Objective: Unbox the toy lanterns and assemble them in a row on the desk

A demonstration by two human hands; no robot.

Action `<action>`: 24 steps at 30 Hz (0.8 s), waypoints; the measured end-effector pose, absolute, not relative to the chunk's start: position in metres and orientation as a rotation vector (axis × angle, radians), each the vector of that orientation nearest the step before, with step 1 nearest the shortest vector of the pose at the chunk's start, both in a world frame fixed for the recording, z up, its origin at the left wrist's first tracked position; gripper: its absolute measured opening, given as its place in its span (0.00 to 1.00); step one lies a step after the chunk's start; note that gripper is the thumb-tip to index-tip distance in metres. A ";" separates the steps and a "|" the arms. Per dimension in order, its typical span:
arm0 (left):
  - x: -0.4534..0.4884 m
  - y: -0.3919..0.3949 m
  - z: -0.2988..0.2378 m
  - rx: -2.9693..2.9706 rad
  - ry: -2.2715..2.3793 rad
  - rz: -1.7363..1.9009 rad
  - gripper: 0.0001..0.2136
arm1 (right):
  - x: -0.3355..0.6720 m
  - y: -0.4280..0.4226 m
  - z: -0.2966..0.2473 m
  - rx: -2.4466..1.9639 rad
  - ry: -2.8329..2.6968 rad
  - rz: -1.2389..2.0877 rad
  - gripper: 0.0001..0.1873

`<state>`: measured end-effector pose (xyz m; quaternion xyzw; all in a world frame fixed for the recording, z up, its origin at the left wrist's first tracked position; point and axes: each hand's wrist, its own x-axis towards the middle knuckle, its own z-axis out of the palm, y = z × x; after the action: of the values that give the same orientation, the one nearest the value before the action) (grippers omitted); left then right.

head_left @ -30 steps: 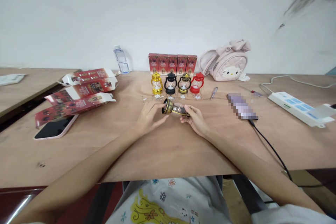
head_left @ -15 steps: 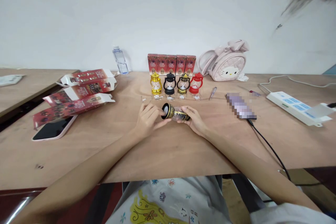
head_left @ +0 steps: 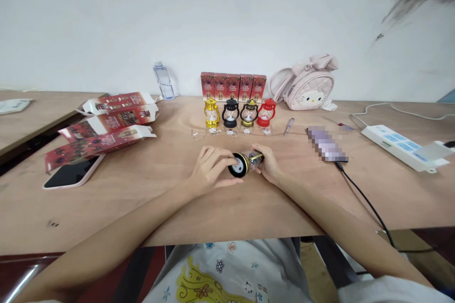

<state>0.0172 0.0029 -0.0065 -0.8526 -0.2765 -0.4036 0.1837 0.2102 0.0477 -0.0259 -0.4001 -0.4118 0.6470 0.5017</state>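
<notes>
A small black-and-gold lantern (head_left: 253, 161) lies on its side between my hands, just above the table, its round base turned toward the left and toward me. My right hand (head_left: 269, 165) is wrapped around its top end. At the base, my left hand (head_left: 212, 168) has its fingertips on the white underside and its thumb along the lower rim. Beyond my hands stand a gold lantern (head_left: 212, 114), a black lantern (head_left: 231, 114), a black-and-gold lantern (head_left: 249, 114) and a red lantern (head_left: 266, 113), with small wire pieces (head_left: 232, 132) lying before them.
Several red boxes (head_left: 233, 86) line the wall, beside a pink bag (head_left: 307, 87). Flattened cartons (head_left: 106, 135) partly cover a phone (head_left: 71, 175) at left. A clear bottle (head_left: 163, 83), a screwdriver (head_left: 289, 126), another phone (head_left: 327, 144) and a power strip (head_left: 394, 144) also lie about.
The lantern has moved slightly right and toward me, and its base has turned more to face me, showing the white underside. Both hands have moved with it.
</notes>
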 end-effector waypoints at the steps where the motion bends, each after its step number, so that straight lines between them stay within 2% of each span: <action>1: 0.017 0.003 -0.007 -2.397 -0.773 -1.142 0.17 | 0.210 0.048 -0.026 -0.970 -0.996 1.568 0.13; 12: 0.017 0.006 -0.007 -2.312 -0.646 -1.177 0.21 | 0.210 0.048 -0.024 -0.958 -1.010 1.599 0.12; 19: 0.014 0.008 -0.011 -2.247 -0.594 -1.104 0.16 | 0.210 0.049 -0.022 -0.992 -0.964 1.631 0.09; 24: 0.015 0.008 -0.013 -2.244 -0.601 -1.131 0.16 | 0.210 0.049 -0.022 -0.991 -0.964 1.636 0.09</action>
<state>0.0149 0.0084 -0.0131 -0.8350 -0.2236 -0.4207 0.2752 0.2105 0.0492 -0.0223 -0.4061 -0.3950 0.6703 0.4792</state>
